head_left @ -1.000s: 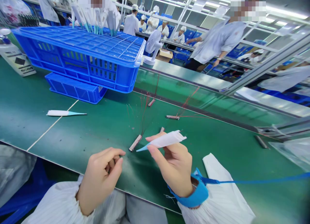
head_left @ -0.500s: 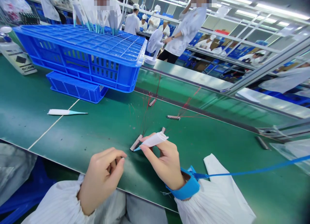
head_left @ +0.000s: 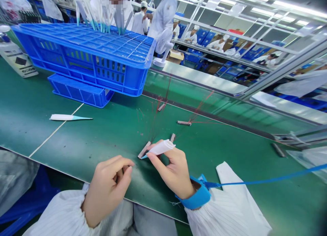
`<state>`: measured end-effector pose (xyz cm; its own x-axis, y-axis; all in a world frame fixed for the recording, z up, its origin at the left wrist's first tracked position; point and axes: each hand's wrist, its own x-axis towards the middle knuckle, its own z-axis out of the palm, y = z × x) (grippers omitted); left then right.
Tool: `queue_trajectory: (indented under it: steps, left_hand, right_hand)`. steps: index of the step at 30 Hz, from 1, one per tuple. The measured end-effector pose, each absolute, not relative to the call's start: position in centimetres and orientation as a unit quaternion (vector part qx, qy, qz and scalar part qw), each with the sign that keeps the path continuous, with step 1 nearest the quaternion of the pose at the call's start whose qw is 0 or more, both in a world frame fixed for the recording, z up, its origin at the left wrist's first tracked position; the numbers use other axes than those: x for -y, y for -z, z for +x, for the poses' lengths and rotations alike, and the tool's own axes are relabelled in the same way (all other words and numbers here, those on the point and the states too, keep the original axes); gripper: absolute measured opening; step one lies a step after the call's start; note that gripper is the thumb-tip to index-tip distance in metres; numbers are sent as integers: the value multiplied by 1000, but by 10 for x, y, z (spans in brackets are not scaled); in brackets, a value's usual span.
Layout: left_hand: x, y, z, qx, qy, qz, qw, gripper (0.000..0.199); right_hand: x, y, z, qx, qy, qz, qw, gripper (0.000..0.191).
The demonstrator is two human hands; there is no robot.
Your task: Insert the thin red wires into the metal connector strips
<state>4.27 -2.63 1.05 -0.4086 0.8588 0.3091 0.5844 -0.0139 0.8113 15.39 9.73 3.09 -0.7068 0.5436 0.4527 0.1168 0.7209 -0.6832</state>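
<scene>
My right hand (head_left: 171,168), with a blue wrist strap (head_left: 196,193), pinches a white thermometer-like piece (head_left: 161,147) whose light blue tip points down left. That tip is beside a small metallic strip (head_left: 144,150) with fine wires on the green table (head_left: 114,127). Just left of it, my left hand (head_left: 109,186) is curled, thumb and forefinger nearly together; whatever is between them is too small to make out. Another strip (head_left: 173,138) lies behind my right hand. A second white piece with a light blue tip (head_left: 68,117) rests at the left.
A blue crate (head_left: 84,65) holding upright thermometer-like pieces sits on a smaller blue basket (head_left: 79,91) at the back left. More strips (head_left: 184,123) with red wires lie farther back. White paper (head_left: 237,191) and a blue cord (head_left: 268,179) are at the right.
The standing person in the background has moved left, behind the white fan. My hands and the piece in my right hand have hardly moved.
</scene>
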Motion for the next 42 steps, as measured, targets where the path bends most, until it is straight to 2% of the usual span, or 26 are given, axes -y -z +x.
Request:
queue_trajectory:
  steps: [24, 42]
  left_hand:
    - [24, -9, 42, -677, -493, 531, 132, 15]
    - [25, -6, 42, -681, -484, 527, 156, 16]
  right_hand:
    - [-99, -31, 152, 875, -328, -159, 319, 13]
    - [-102, -37, 153, 912, -286, -136, 259, 17]
